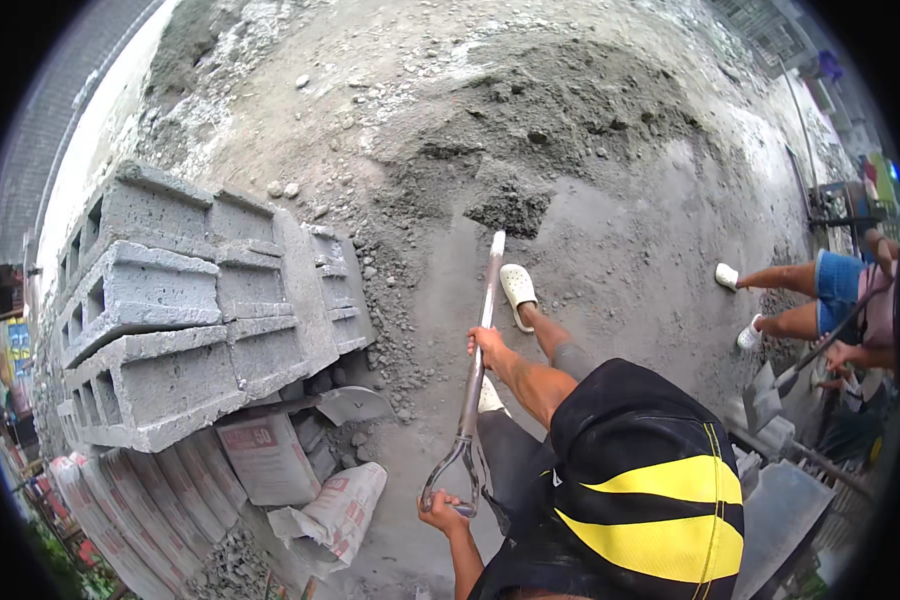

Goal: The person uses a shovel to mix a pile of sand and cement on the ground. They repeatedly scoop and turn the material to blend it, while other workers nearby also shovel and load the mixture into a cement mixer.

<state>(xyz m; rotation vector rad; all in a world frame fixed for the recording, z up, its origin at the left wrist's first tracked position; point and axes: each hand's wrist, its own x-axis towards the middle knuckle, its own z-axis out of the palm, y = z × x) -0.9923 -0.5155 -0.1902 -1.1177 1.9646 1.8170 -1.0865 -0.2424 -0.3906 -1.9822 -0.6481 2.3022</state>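
Note:
I hold a shovel [479, 375] slantwise in front of me. My left hand [445, 512] is closed round its D-shaped grip at the lower end. Farther up, my right hand [487, 341] wraps the metal shaft. The far end of the shaft meets a dark heap of wet grey mix [513, 208], which hides the blade. Behind it spreads a wider bank of grey sand or mortar mix [590, 100]. My white clog [518, 286] stands just right of the shaft, and part of the other clog shows beside the shaft lower down.
Stacked hollow concrete blocks [175, 375] rise at the left, with cement bags [140, 510] below them. An opened bag [330, 520] and a second shovel blade [354, 404] lie near. At the right, another person in denim shorts [838, 290] holds a shovel [767, 398]. A grey trough [785, 510] sits lower right.

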